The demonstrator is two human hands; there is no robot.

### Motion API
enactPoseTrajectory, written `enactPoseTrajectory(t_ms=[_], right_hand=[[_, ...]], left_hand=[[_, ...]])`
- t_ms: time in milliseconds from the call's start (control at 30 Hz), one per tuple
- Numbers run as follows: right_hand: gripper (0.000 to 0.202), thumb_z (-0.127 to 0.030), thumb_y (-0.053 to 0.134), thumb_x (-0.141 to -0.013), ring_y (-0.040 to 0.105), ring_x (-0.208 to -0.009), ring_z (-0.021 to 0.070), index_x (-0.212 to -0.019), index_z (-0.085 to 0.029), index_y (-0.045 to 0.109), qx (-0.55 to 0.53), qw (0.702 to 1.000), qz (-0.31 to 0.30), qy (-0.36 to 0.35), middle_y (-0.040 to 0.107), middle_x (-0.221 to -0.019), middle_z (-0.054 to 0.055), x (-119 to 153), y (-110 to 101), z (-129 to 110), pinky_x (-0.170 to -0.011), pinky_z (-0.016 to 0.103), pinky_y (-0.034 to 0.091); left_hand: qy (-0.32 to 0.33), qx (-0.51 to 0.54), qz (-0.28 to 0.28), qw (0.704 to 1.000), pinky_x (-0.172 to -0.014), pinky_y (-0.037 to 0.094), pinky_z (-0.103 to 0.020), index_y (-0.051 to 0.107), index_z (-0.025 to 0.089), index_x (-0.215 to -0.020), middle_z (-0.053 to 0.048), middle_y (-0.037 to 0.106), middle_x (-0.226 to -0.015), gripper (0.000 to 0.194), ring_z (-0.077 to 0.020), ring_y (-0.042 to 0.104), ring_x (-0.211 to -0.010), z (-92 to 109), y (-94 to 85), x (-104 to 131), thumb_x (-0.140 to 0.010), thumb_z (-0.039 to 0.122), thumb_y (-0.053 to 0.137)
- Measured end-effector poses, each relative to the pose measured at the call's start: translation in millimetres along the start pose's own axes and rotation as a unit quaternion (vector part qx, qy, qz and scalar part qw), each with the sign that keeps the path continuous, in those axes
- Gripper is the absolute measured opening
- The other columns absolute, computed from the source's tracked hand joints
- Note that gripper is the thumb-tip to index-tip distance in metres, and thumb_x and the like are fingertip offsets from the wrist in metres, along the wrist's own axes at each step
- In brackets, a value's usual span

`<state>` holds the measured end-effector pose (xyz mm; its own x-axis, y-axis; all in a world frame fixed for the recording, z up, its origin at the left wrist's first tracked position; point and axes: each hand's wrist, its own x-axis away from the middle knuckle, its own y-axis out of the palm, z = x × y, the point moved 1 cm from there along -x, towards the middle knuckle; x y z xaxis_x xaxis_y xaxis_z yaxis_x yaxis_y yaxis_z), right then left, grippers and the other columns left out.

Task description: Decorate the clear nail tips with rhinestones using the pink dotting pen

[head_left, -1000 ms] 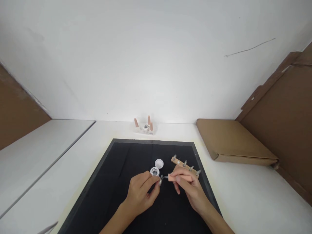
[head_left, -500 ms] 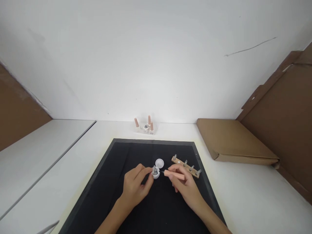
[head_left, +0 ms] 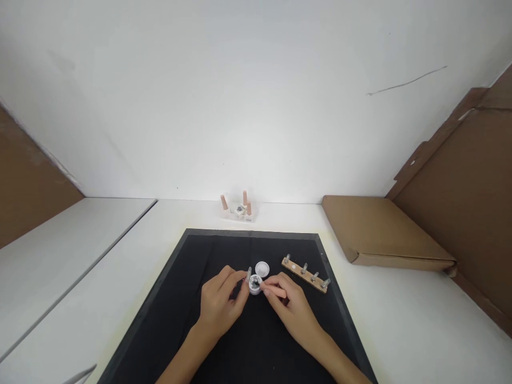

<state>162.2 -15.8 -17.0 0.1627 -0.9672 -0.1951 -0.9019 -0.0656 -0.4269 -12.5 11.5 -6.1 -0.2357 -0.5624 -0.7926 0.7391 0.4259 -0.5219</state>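
Pinched between the thumb and fingers of my left hand (head_left: 221, 300) is a greyish, see-through false nail (head_left: 248, 274), held upright at the left rim of a small white jar (head_left: 255, 291). Silvery-grey stuff shows inside the open jar. My right hand (head_left: 295, 305) is closed around a nail polish brush (head_left: 277, 291) by its pink handle. The brush's tip reaches over the jar's right side into its mouth. Just behind the jar lies a round white lid (head_left: 262, 268).
Right of the jar, a wooden strip (head_left: 296, 270) carries several greyish false nails on the black mat (head_left: 224, 250). At the back, a clear tray (head_left: 239, 217) holds pink-capped bottles. A flat cardboard box (head_left: 384, 229) lies to the right.
My right hand has moved left, bringing the brush from beside the jar into its mouth. My left hand has shifted slightly left, drawing the false nail from over the jar to its rim.
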Motion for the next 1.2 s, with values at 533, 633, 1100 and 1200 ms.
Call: enactPoseTrajectory(t_ms=[533, 633, 1100, 1200], right_hand=[[0.019, -0.032, 0.051, -0.088, 0.057, -0.070, 0.0161, -0.083, -0.018, 0.062, -0.003, 0.999, 0.042, 0.021, 0.062, -0.077, 0.003, -3.6, -0.2, -3.2, -0.065, 0.026, 0.042], [0.023, -0.037, 0.052, -0.086, 0.054, -0.062, 0.0147, -0.080, -0.018, 0.062, -0.049, 0.996, 0.063, 0.030, 0.061, -0.072, 0.002, -3.9, -7.2, -4.1, -0.058, 0.025, 0.040], [0.034, -0.051, 0.062, -0.078, 0.041, -0.044, 0.0073, -0.084, -0.018, 0.060, -0.348, 0.933, 0.060, 0.063, 0.044, -0.052, -0.006, 3.5, -20.8, -6.5, -0.040, 0.018, 0.035], [0.032, -0.049, 0.063, -0.078, 0.043, -0.044, 0.0076, -0.084, -0.018, 0.061, -0.343, 0.936, 0.046, 0.061, 0.047, -0.053, -0.005, 4.1, -19.3, -4.9, -0.040, 0.018, 0.035]], left_hand=[[0.007, -0.002, -0.002, 1.000, -0.046, 0.036, -0.020, 0.060, 0.016, -0.084, 0.001, 0.051, -0.061, 0.008, -0.0087, 0.046, -0.049, 1.0, -1.7, -2.6, -0.080, 0.010, 0.058], [0.002, 0.000, -0.005, 1.000, -0.045, 0.036, -0.020, 0.061, 0.016, -0.084, 0.001, 0.053, -0.062, 0.008, -0.0086, 0.046, -0.049, 0.8, -1.2, -2.5, -0.080, 0.010, 0.057], [0.054, 0.004, -0.031, 0.998, -0.046, 0.037, -0.020, 0.062, 0.016, -0.083, 0.000, 0.055, -0.060, 0.011, -0.0089, 0.048, -0.048, 8.7, -1.1, -2.2, -0.080, 0.008, 0.055], [0.059, 0.003, -0.038, 0.998, -0.046, 0.037, -0.020, 0.061, 0.017, -0.084, 0.001, 0.055, -0.060, 0.011, -0.0090, 0.047, -0.048, 10.1, -0.6, -1.5, -0.081, 0.009, 0.054]])
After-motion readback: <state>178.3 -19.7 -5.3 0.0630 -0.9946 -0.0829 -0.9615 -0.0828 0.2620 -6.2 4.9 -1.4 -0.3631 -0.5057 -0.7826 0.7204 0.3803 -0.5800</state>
